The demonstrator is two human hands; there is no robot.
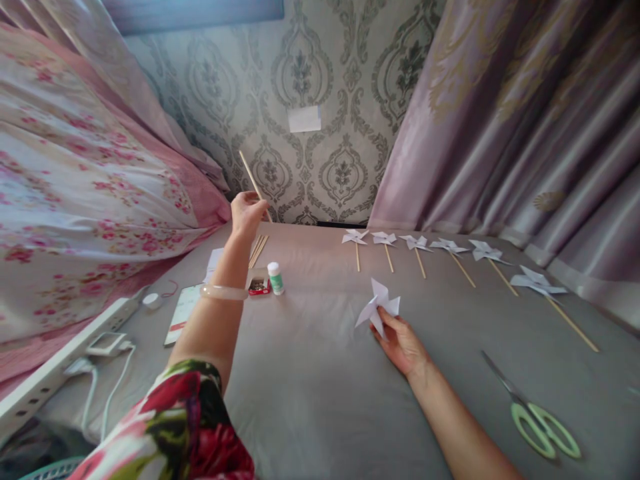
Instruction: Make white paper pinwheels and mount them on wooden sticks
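Observation:
My left hand (pixel 249 212) is closed around a thin wooden stick (pixel 251 173), raised over the far side of the table and tilted up to the left. Below it lie several more wooden sticks (pixel 258 252). My right hand (pixel 399 339) pinches a white paper pinwheel (pixel 379 308) that has no stick on it, above the middle of the table. Along the back right, finished-looking paper pinwheels on sticks (pixel 418 244) lie in a row. A red box of small metal pieces (pixel 259 287) and a glue stick (pixel 275 278) stand near my left forearm.
Scissors with green handles (pixel 545 427) lie at the right front. On the left are a phone (pixel 183 313), a white power strip (pixel 65 357) with plugged-in cables, and a small round white object (pixel 151 301). Floral fabric hangs left, a mauve curtain (pixel 450 147) right.

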